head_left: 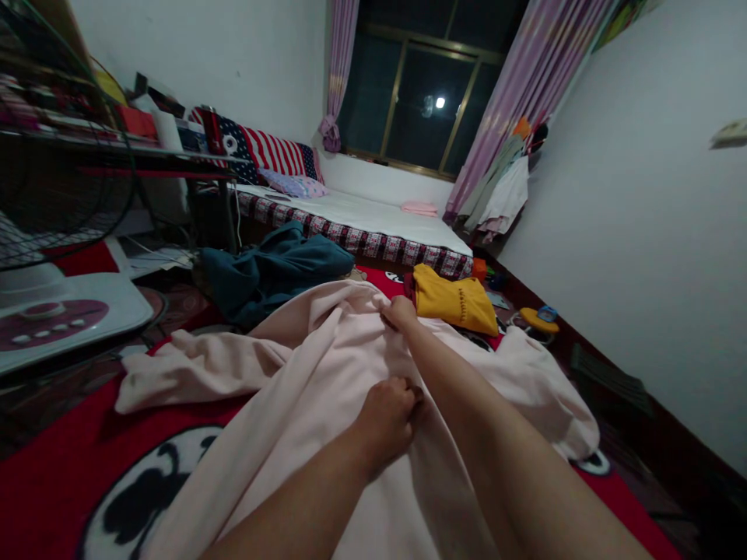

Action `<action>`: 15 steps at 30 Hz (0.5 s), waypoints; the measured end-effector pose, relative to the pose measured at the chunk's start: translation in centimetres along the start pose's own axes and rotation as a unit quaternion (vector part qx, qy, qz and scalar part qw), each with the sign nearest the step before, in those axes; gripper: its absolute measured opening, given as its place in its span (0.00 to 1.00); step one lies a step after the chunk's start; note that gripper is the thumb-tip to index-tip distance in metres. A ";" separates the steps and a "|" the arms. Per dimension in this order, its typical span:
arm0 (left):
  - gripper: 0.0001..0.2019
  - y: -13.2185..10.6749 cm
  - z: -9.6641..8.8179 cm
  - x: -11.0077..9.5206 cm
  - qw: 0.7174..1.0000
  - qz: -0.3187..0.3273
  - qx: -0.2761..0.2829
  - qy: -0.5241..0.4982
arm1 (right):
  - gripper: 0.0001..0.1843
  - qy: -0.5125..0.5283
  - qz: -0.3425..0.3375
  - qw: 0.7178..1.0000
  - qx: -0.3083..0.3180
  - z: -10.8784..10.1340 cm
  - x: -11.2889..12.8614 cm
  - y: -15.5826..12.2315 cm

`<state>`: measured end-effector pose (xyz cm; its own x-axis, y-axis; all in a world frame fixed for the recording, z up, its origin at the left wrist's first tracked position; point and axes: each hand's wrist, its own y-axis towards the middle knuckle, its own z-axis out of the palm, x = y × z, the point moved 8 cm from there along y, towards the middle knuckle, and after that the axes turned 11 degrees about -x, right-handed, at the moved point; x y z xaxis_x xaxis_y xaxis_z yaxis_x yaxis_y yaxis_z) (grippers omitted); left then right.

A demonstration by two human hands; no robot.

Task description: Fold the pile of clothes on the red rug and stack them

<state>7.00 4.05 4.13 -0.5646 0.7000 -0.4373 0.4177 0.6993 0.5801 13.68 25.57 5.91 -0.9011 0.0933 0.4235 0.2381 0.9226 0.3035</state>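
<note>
A pale pink long-sleeved garment (pixel 327 397) lies spread in front of me, one sleeve out to each side. Near its collar end, my right hand (pixel 401 313) is closed on the fabric, fingertips pinching it. Closer to me, my left hand (pixel 390 420) is curled shut on the garment's front, beside my right forearm. Its fingertips are partly hidden, but the cloth is drawn up at them. Folds run down the garment from the collar toward me.
Beneath lies a red blanket (pixel 52 459) with black-and-white figures. Beyond the garment are teal clothing (pixel 280 268) and a folded yellow garment (pixel 455 299). A fan (pixel 58 311) stands at left, near a cluttered desk (pixel 175 154). A bed (pixel 362 210) sits below the window; a wall rises at right.
</note>
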 end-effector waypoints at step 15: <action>0.14 0.2 -0.4 0.2 0.999 -0.015 -0.021 0.048 | 0.14 -0.078 0.004 0.993 -0.086 -12.2 -13.7 -3.6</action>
<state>6.69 4.23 4.46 -0.6430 0.6606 -0.3874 0.3711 0.7113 0.5970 29.61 16.40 9.42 -0.9406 0.1698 0.2940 0.2923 0.8456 0.4466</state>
